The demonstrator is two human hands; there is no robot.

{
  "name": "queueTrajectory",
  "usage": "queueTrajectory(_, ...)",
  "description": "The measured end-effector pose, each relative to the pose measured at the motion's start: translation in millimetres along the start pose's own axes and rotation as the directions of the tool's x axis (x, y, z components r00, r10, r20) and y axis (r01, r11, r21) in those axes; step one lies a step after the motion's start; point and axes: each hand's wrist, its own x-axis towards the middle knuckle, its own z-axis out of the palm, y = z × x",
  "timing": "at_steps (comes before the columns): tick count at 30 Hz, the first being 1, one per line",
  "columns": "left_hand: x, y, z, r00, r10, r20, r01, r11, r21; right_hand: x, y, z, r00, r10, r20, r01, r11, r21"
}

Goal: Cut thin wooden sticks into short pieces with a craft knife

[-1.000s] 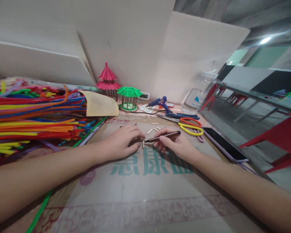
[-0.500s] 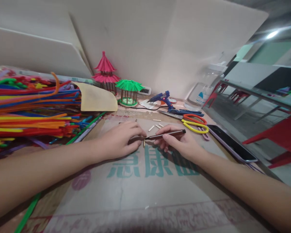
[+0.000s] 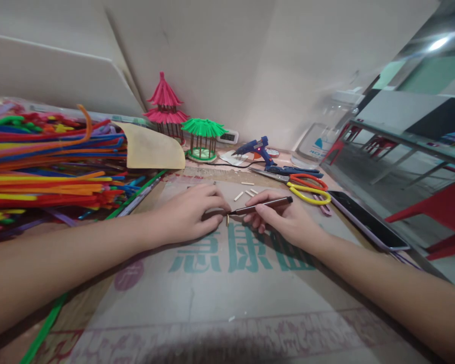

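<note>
My right hand (image 3: 276,215) is closed around a dark brown marker pen (image 3: 263,205), its tip pointing left. That tip touches or nearly touches the upper end of a short pale stick (image 3: 228,220) standing out between the hands. My left hand (image 3: 199,210) rests on the printed sheet, with thumb and forefinger curled together beside the stick; they appear to pinch it. Several more short pale sticks (image 3: 238,195) lie just beyond the hands.
Bundles of coloured pipe cleaners (image 3: 49,189) fill the left side. Behind stand a pink tiered pavilion model (image 3: 165,103) and a green-roofed one (image 3: 202,139). A blue glue gun (image 3: 256,147), scissors (image 3: 307,189), a phone (image 3: 367,220) and a clear plastic jug (image 3: 313,144) are at right.
The view has shifted slightly. Both hands keep nearly the same pose, with the pen tip still at the short stick.
</note>
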Motion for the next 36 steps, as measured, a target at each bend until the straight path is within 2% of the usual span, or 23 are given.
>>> queueTrajectory(16, -0.1, -0.6, -0.3, 1.0, 0.021, -0.009, -0.021, 1.0, -0.009, -3.9, -2.5, -2.2, 0.996, 0.001, 0.084, 0.001, 1.0, -0.022)
queueTrajectory(23, 0.1, -1.0, -0.1, 1.0, 0.025, -0.015, -0.025, 1.0, -0.007, -1.3, -1.5, -0.2, 1.0, 0.0, 0.009, 0.0, 0.999, -0.037)
queueTrajectory(31, 0.2, -1.5, -0.5, 1.0, 0.015, -0.007, -0.015, 1.0, -0.016, -3.9, -2.9, -2.3, 0.996, 0.004, 0.094, 0.002, 0.998, -0.061)
queueTrajectory(36, 0.9, -1.9, -1.1, 1.0, 0.018, -0.001, -0.018, 1.0, -0.017, -2.1, -2.2, -1.0, 0.999, -0.013, 0.047, 0.016, 0.997, -0.07)
